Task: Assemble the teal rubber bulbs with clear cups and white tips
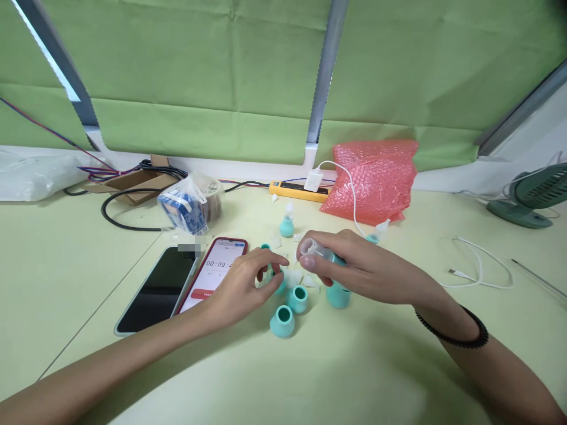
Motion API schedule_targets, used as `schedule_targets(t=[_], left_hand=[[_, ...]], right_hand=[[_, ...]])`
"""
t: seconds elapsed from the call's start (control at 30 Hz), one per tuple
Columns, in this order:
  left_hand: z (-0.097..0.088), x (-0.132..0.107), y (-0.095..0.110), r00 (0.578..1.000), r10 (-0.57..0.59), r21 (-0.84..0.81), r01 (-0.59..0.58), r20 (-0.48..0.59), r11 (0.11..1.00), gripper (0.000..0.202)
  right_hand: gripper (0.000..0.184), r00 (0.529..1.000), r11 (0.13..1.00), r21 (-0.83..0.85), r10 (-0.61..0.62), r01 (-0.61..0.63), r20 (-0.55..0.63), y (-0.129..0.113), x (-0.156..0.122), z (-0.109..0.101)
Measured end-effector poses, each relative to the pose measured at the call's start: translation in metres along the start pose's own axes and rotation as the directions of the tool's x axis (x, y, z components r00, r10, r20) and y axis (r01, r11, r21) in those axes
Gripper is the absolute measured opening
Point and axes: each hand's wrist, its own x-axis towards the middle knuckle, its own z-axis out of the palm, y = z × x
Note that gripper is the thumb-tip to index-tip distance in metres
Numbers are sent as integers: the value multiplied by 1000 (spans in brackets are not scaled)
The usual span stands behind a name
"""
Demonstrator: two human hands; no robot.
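Note:
My right hand (354,260) is closed around a translucent plastic tube (315,250) with an open, hollow end toward my left hand. A bit of teal shows at its other end, mostly hidden in my palm. Thumb and forefinger apart, my left hand (248,286) hovers by several small teal bulbs and seems to hold nothing. Two of these, a front bulb (282,321) and another bulb (297,299), stand with round holes facing up. Below my right hand is a further teal bulb (339,296). Behind, one bulb (286,226) carries a whitish tip. Small translucent pieces (310,281) lie among them.
Left of the bulbs lie a dark-screened phone (153,289) and a red-cased phone (212,268) showing a timer. Farther back are a bagged blue package (188,203), a yellow power strip (290,190) and pink bubble wrap (372,183). A white cable (481,265) and green fan (531,195) are at right.

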Motion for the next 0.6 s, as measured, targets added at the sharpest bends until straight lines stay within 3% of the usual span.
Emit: schedule_targets(t=[0.13,0.3,0.43,0.6], left_hand=[[-4,-5,7,991,71,-79,-80,-112,994,13],[-9,-12,14,977,106,-206,-145,-187,968,10],[-9,-17,16,954,152,-229,-214,-259,950,6],[-11,-18,18,914,309,-186,-362,-264,913,15]], right_hand=[[22,997,937,342,58,-73,53,1,8,12],[19,987,646,754,-3,-119,158,9,22,34],[17,995,513,858,-71,-25,71,9,25,46],[16,994,445,894,-108,49,-1,4,23,49]])
